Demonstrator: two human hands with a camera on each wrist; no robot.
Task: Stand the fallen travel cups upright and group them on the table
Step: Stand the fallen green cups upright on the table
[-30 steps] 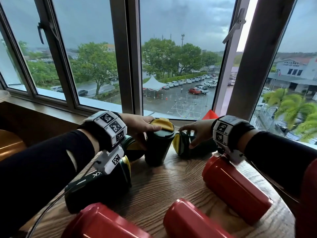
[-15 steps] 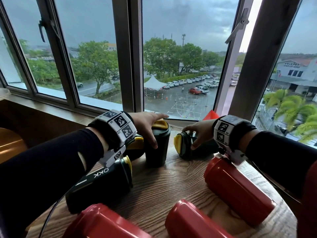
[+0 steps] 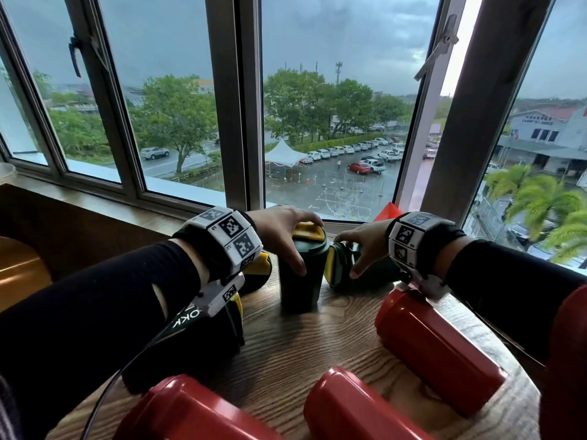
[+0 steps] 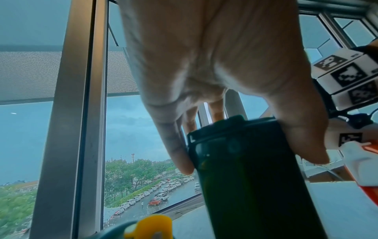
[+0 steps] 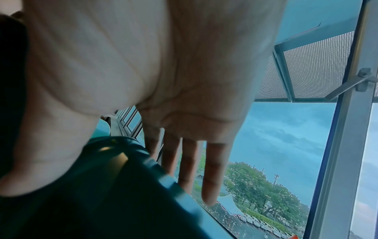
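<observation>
One green cup (image 3: 303, 274) upright near the far edge of the table (image 3: 301, 344), close to the window sill (image 3: 95, 201). Held at the lid end by the left hand (image 3: 279, 230): thumb down the near wall, fingers (image 4: 178, 155) wrapped round the far side under the yellow lid.

Just beside it, to the right, a fallen green cup (image 3: 374, 274) on its side, yellow lid facing the upright one. Covered by the right hand (image 3: 365, 246), fingers (image 5: 212, 171) straight and slightly spread across the top, thumb against the near side; no closed grasp yet.

Probably hard plastic: stiff, light if empty, smooth and a little slick, and round enough to roll off toward the sill. Best taken round the mid-body with thumb opposite fingers, then pivoted up onto the base rather than lifted by the lid, which may pop.

Two more green cups down on the left: one (image 3: 206, 338) under the left forearm, another (image 3: 259, 271) behind the left wrist, mostly hidden. Three red cups on their sides nearer the camera (image 3: 438, 347), (image 3: 355, 408), (image 3: 190, 411). Tight quarters: the right wrist rig sits nearly against the rightmost red cup, and the upright cup stands close enough to be knocked by the swinging lid end.
</observation>
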